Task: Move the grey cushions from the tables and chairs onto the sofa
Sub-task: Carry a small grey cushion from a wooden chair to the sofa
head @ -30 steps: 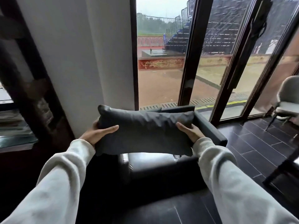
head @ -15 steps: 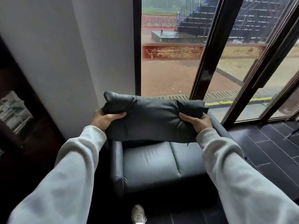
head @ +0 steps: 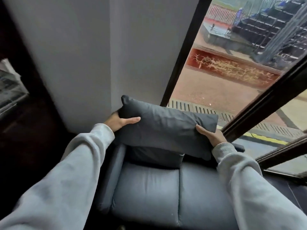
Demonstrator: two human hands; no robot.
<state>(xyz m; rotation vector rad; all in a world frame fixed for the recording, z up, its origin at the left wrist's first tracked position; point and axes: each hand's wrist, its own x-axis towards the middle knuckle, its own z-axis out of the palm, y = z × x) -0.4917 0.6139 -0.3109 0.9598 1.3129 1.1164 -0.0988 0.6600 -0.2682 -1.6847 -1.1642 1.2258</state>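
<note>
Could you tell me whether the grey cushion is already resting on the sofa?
Not yet: the grey cushion is held above the sofa seat by the left hand and right hand.

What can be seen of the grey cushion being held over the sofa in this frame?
The grey cushion is a dark grey, rectangular pillow with a smooth, faintly creased cover that looks like leather or a similar material. It is held in the air, tilted so its left corner sits higher than its right. The left hand grips its left end and the right hand its right end, thumbs on the near face. It hangs over the sofa backrest, just above another dark cushion; whether they touch is unclear.
</note>
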